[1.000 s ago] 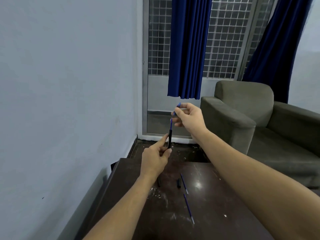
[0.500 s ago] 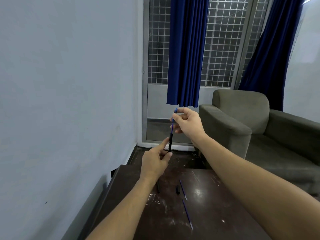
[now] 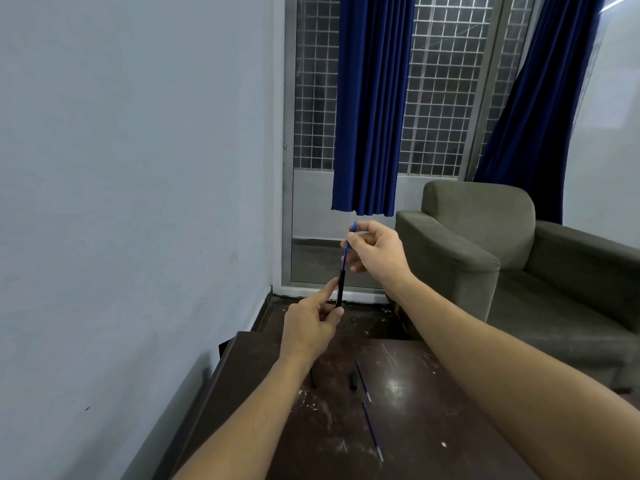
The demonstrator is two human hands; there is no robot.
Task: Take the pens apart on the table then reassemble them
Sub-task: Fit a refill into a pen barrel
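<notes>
My left hand (image 3: 311,325) grips the lower end of a black pen barrel (image 3: 340,288), held upright above the far edge of the table. A thin blue refill (image 3: 347,249) sticks out of the barrel's top, and my right hand (image 3: 375,251) pinches its upper end between thumb and fingers. On the dark brown table (image 3: 433,441) lie two loose blue refills (image 3: 363,381) (image 3: 372,431) and two short black pen pieces (image 3: 353,380) (image 3: 314,377), the left one partly hidden by my left forearm.
A pale wall runs along the table's left side. A grey-green sofa (image 3: 519,271) stands to the right beyond the table. Blue curtains (image 3: 367,105) hang over a barred window and glass door ahead. The tabletop carries white scuffs and specks.
The view has tilted up, so hands and table sit lower in frame. The right hand has come a little closer to the left, with less refill showing above the barrel.
</notes>
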